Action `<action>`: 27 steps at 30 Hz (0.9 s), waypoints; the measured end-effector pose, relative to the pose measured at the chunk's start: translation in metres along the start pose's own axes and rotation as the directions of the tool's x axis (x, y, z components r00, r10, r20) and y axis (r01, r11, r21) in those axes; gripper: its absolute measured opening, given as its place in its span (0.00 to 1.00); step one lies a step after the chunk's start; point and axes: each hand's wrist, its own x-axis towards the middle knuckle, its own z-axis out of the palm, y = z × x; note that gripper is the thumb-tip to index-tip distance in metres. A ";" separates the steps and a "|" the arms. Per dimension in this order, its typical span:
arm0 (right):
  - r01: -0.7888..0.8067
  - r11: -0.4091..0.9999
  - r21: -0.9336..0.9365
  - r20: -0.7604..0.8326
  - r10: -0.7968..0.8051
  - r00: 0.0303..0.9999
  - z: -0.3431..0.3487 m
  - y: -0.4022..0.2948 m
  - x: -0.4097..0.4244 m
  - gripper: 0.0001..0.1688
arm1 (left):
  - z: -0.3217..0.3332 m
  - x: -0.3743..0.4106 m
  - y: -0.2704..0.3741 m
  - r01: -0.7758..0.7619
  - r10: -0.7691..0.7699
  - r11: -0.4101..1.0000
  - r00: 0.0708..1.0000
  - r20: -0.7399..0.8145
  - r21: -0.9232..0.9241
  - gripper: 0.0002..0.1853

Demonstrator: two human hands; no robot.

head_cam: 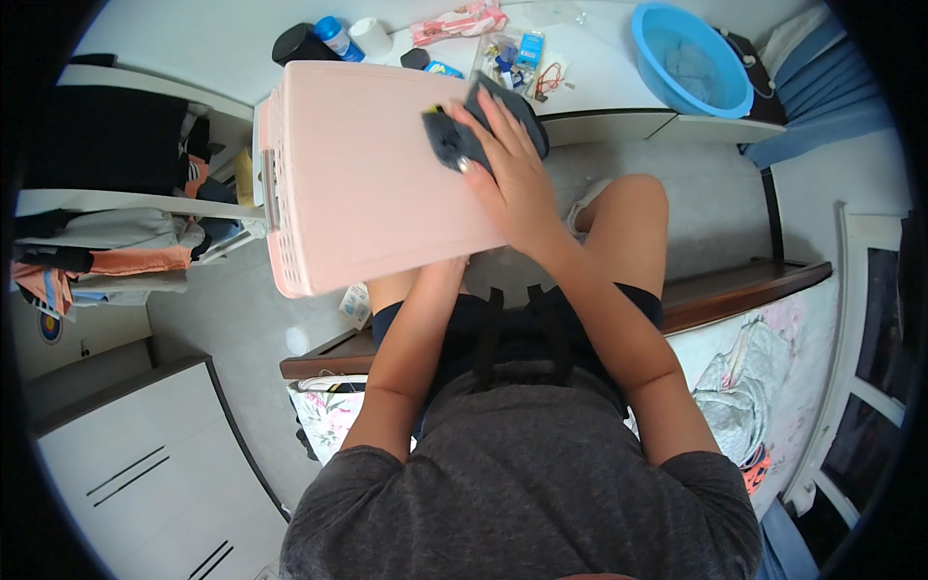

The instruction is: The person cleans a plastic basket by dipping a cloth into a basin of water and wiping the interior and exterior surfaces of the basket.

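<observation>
A pale pink plastic storage box (377, 174) is over my lap, its broad smooth face turned up towards me. At its left end are a slotted rim and a metal-looking handle or latch. My right hand (511, 167) presses a dark grey cloth (453, 141) against the face near the box's right edge, fingers spread over the folds. My left forearm runs beneath the box's near edge. Only the wrist end of my left hand (460, 264) shows there; the fingers are hidden under the box.
A light blue basin (692, 61) with water and a cloth stands on the white desk (609, 65). Near it are a clear tray of small items (500, 58), a pink packet (457, 23) and a blue-capped container (338, 40). Clothes shelves (109, 196) are left; a bed (783, 348) is behind me.
</observation>
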 end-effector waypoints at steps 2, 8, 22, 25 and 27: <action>-0.117 0.990 0.079 0.024 0.115 0.993 0.006 0.014 -0.026 0.32 | -0.004 -0.001 -0.001 0.002 -0.002 1.000 1.000 -0.016 -0.008 0.23; -0.258 0.962 0.091 0.095 0.249 0.964 0.009 0.015 -0.076 0.30 | -0.037 -0.008 -0.002 0.010 -0.010 1.000 0.950 0.313 0.003 0.20; 0.207 0.930 0.304 0.031 -0.227 0.973 0.000 -0.064 0.011 0.30 | -0.017 -0.031 -0.041 0.048 -0.035 0.994 0.990 0.135 -0.095 0.22; 0.205 0.938 0.280 0.003 -0.215 0.977 -0.004 -0.054 0.033 0.28 | -0.005 -0.028 -0.045 0.034 -0.025 0.996 0.993 0.115 -0.077 0.22; 0.127 0.928 0.349 -0.006 -0.134 0.991 0.002 -0.040 0.032 0.28 | -0.003 -0.026 -0.042 0.022 -0.015 0.997 0.994 0.105 -0.070 0.23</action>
